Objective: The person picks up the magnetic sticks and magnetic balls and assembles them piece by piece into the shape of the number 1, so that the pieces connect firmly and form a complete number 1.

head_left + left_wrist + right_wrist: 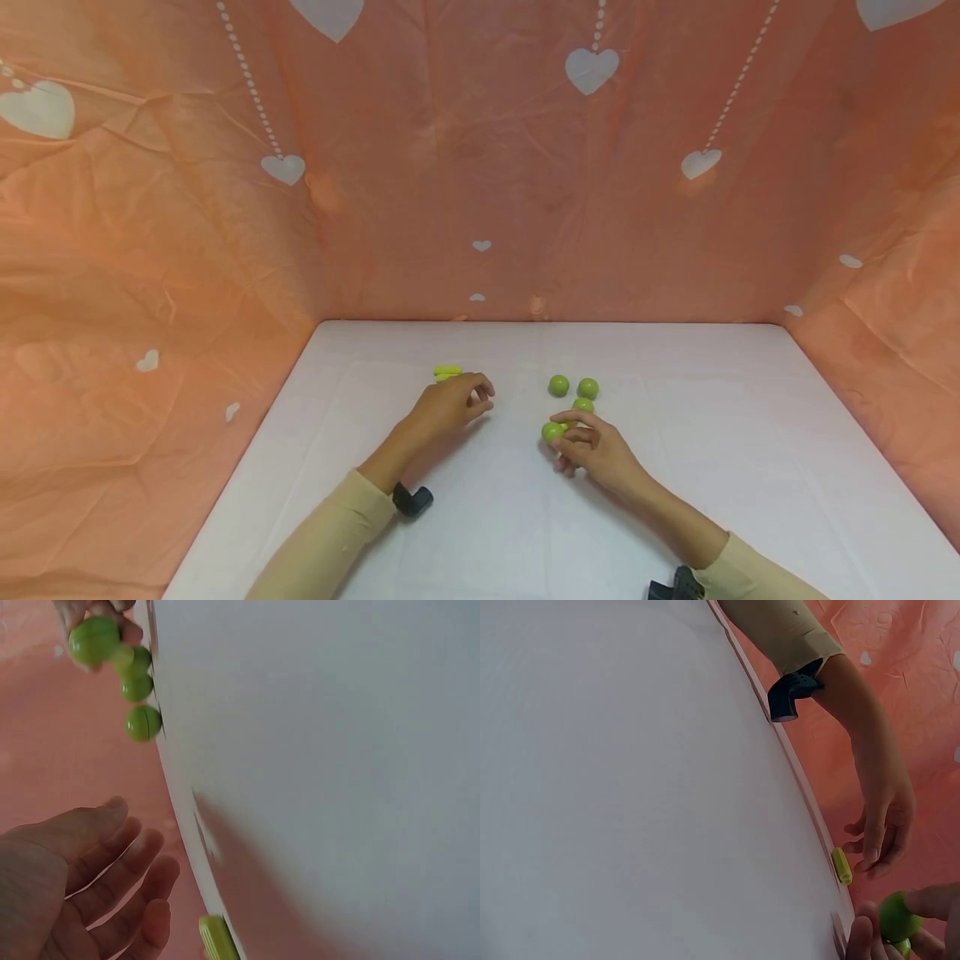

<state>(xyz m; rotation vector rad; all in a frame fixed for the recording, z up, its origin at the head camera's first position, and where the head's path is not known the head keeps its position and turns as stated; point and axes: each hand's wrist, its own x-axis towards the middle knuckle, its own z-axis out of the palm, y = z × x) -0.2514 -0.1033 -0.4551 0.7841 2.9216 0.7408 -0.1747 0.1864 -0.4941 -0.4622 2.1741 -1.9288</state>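
Thumb and fingers of my right hand [596,450] pinch a glossy green ball [552,432], which looks slightly raised off the white table. A small yellowish piece shows by those fingers, too blurred to identify. Just beyond lie more green balls: one [582,405] close to the fingertips, one [588,388] behind it and another [558,385] to its left. My left hand [450,400] hovers with loosely bent fingers and holds nothing. Beside and partly behind it lie yellow-green ribbed pieces [447,369]; in the left wrist view one ribbed piece [216,937] shows below the fingers.
The white table [495,517] spans the space under both arms. Orange cloth [525,192] with white hearts stands along its back and sides. A dark device [412,502] is strapped to the left wrist, and another [677,585] to the right.
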